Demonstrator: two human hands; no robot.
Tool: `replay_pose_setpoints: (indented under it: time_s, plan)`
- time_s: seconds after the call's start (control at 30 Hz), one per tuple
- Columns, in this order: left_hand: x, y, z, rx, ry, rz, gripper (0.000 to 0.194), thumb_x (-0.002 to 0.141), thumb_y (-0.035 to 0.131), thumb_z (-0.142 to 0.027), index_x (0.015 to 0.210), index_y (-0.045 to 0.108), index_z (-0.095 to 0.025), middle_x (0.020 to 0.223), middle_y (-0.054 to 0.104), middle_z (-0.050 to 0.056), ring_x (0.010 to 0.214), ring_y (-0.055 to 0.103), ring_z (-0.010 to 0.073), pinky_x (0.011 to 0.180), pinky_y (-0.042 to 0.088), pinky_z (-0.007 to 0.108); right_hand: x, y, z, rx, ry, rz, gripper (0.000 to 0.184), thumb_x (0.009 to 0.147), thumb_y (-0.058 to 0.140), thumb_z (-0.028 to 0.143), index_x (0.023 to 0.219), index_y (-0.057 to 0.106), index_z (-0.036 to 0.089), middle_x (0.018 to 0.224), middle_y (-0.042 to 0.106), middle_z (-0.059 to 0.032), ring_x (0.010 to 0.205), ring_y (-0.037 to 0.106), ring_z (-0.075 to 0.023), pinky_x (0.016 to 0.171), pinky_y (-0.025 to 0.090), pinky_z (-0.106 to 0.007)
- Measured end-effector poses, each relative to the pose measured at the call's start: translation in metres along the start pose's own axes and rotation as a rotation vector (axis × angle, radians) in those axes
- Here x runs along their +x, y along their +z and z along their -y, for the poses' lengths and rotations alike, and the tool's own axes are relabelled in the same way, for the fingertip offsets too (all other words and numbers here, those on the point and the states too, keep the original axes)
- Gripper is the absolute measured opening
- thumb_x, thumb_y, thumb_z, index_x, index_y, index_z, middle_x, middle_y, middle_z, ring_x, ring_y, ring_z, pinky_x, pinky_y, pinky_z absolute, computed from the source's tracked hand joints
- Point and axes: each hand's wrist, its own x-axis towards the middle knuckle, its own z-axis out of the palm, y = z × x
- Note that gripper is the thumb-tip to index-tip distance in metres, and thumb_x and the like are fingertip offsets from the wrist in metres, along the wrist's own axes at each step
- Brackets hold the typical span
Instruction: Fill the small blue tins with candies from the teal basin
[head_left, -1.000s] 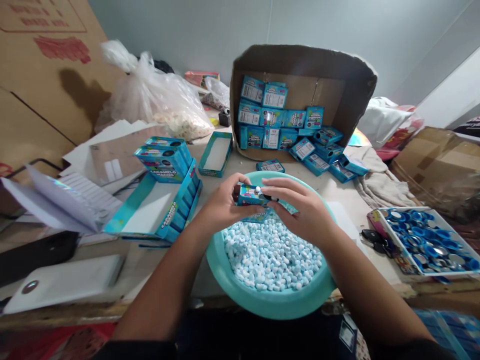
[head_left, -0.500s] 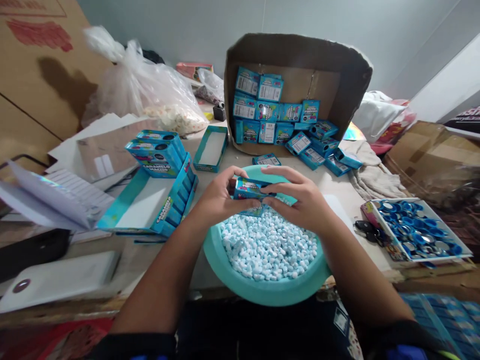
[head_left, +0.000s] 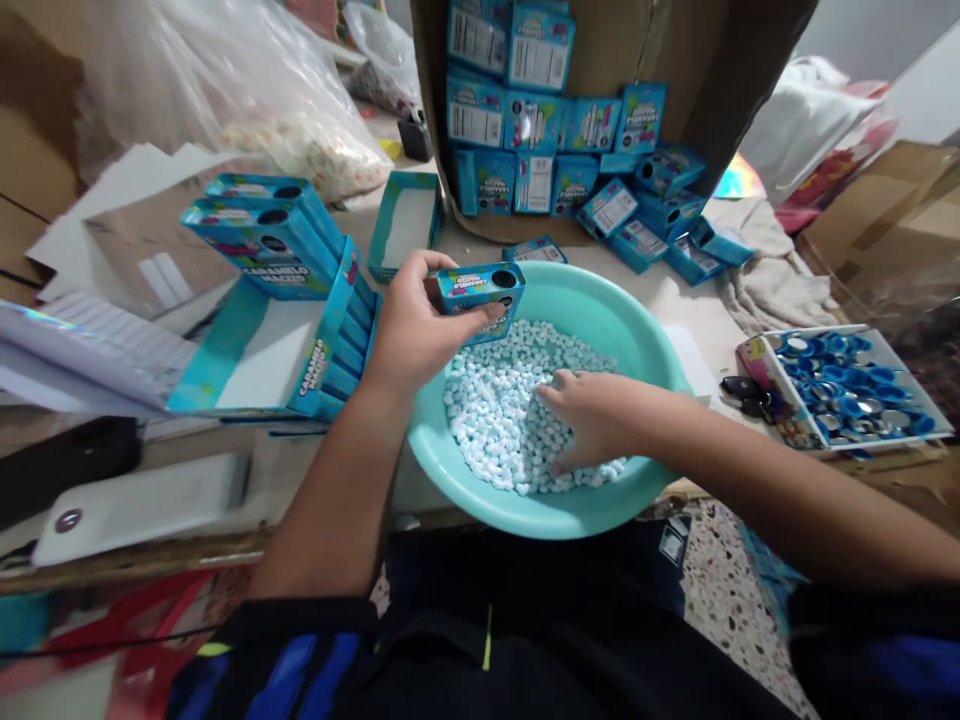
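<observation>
My left hand [head_left: 420,325] is closed around a small blue candy box [head_left: 480,292], holding it over the back left of a turquoise basin [head_left: 517,510]. A dark round hole shows on the box's top face. Small pale blue and white candies [head_left: 499,415] fill the bottom of the basin. My right hand [head_left: 596,415] is down among these candies, thumb and fingers apart, with the fingertips partly sunk in them. Left of the basin stands a blue display tray [head_left: 191,390] with several upright candy boxes [head_left: 262,240] at its back end.
Behind the basin a cardboard carton [head_left: 739,90] lies on its side, blue boxes stacked inside and spilling out. A smaller tray [head_left: 375,235] stands left of it. At right, a shallow box [head_left: 919,432] holds blue caps beside dark keys [head_left: 746,395]. A white phone-like device [head_left: 150,500] lies left.
My right hand has left the candy box and moved down into the candies. My left hand keeps the box, now farther left. The view has tilted down.
</observation>
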Motion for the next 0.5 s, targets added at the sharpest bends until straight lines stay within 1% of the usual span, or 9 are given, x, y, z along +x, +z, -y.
replay_pose_setpoints:
  time_s: [0.03, 0.07, 0.13, 0.2, 0.27, 0.33, 0.4, 0.5]
  plan:
    - [-0.001, 0.0, 0.0, 0.017, 0.001, 0.007, 0.058, 0.065, 0.093, -0.028, 0.103, 0.051, -0.024, 0.092, 0.061, -0.001, 0.088, 0.069, 0.0189, 0.068, 0.058, 0.026, -0.006, 0.006, 0.002, 0.0, -0.042, -0.04, 0.078, 0.071, 0.084, 0.068, 0.129, 0.072, 0.018, 0.108, 0.076, -0.0197, 0.083, 0.074, -0.0312, 0.065, 0.057, -0.039]
    - [-0.001, 0.001, 0.001, 0.033, 0.002, 0.012, 0.058, 0.065, 0.094, -0.027, 0.104, 0.052, -0.024, 0.092, 0.061, -0.001, 0.087, 0.068, 0.0188, 0.067, 0.057, 0.026, -0.011, 0.01, 0.002, 0.021, -0.067, -0.058, 0.081, 0.068, 0.086, 0.065, 0.133, 0.07, 0.019, 0.112, 0.075, -0.0195, 0.086, 0.073, -0.0314, 0.066, 0.057, -0.039]
    - [-0.002, 0.001, 0.002, 0.058, 0.0, 0.016, 0.057, 0.066, 0.094, -0.026, 0.106, 0.053, -0.024, 0.091, 0.06, -0.001, 0.086, 0.068, 0.0184, 0.067, 0.057, 0.026, -0.015, 0.016, 0.001, 0.113, -0.08, -0.05, 0.075, 0.069, 0.087, 0.061, 0.131, 0.071, 0.023, 0.113, 0.075, -0.0166, 0.083, 0.072, -0.0289, 0.067, 0.056, -0.039]
    - [-0.002, 0.001, 0.003, 0.071, -0.001, 0.029, 0.057, 0.066, 0.094, -0.026, 0.107, 0.054, -0.023, 0.09, 0.06, -0.001, 0.085, 0.068, 0.0183, 0.067, 0.056, 0.026, -0.012, 0.018, -0.003, 0.219, -0.057, -0.002, 0.071, 0.067, 0.089, 0.061, 0.127, 0.073, 0.026, 0.106, 0.075, -0.0133, 0.073, 0.07, -0.0254, 0.066, 0.055, -0.04]
    - [-0.002, 0.0, 0.004, 0.081, 0.003, 0.044, 0.057, 0.065, 0.095, -0.028, 0.106, 0.055, -0.023, 0.087, 0.06, -0.001, 0.084, 0.068, 0.0187, 0.068, 0.056, 0.027, -0.005, 0.017, -0.005, 0.284, -0.032, 0.059, 0.072, 0.066, 0.09, 0.063, 0.126, 0.073, 0.027, 0.092, 0.075, -0.0101, 0.065, 0.066, -0.0241, 0.064, 0.054, -0.04]
    - [-0.002, -0.001, 0.003, 0.098, 0.009, 0.062, 0.057, 0.064, 0.095, -0.032, 0.104, 0.056, -0.023, 0.085, 0.061, -0.001, 0.083, 0.067, 0.0195, 0.068, 0.056, 0.029, 0.002, 0.015, -0.006, 0.312, -0.047, 0.094, 0.07, 0.066, 0.09, 0.061, 0.124, 0.073, 0.027, 0.081, 0.074, -0.0073, 0.062, 0.065, -0.024, 0.062, 0.052, -0.039]
    - [-0.004, -0.001, 0.001, 0.131, 0.009, 0.091, 0.056, 0.065, 0.095, -0.036, 0.104, 0.056, -0.024, 0.083, 0.062, -0.001, 0.08, 0.067, 0.0198, 0.067, 0.054, 0.03, 0.007, 0.012, -0.003, 0.307, -0.093, 0.097, 0.057, 0.068, 0.09, 0.053, 0.117, 0.075, 0.028, 0.079, 0.074, -0.0059, 0.063, 0.065, -0.0233, 0.06, 0.05, -0.037]
    - [-0.008, -0.003, -0.003, 0.207, -0.003, 0.158, 0.057, 0.064, 0.095, -0.039, 0.104, 0.057, -0.024, 0.08, 0.062, -0.001, 0.075, 0.065, 0.0194, 0.063, 0.049, 0.029, 0.007, 0.002, 0.003, 0.311, -0.124, 0.129, 0.032, 0.072, 0.084, 0.034, 0.103, 0.078, 0.027, 0.08, 0.075, -0.0045, 0.064, 0.064, -0.021, 0.057, 0.047, -0.034]
